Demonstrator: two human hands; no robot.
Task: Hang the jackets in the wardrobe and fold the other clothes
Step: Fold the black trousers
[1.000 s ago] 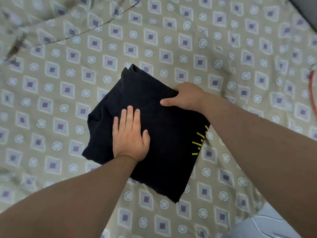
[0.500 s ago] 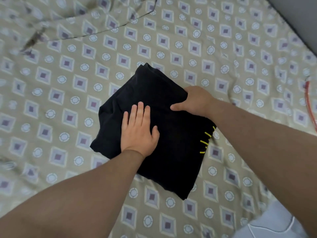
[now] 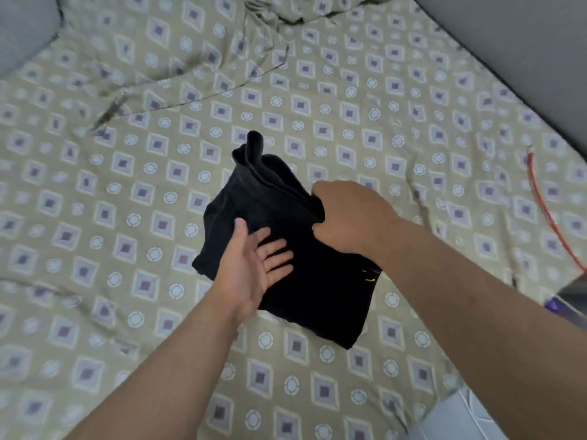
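Lying beside the left hand (image 3: 251,268), black garment (image 3: 317,296) is gripped by right hand (image 3: 349,217).

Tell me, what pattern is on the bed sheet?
The bed sheet is beige with purple-centred diamonds and white rings, clearest in the head view.

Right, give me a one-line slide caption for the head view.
Right hand grips an edge of the folded black garment on the patterned bedsheet; left hand open over it.

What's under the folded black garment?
Around the black garment only the patterned bedsheet shows; the right hand grips its edge. The cloth hides whatever lies directly beneath.
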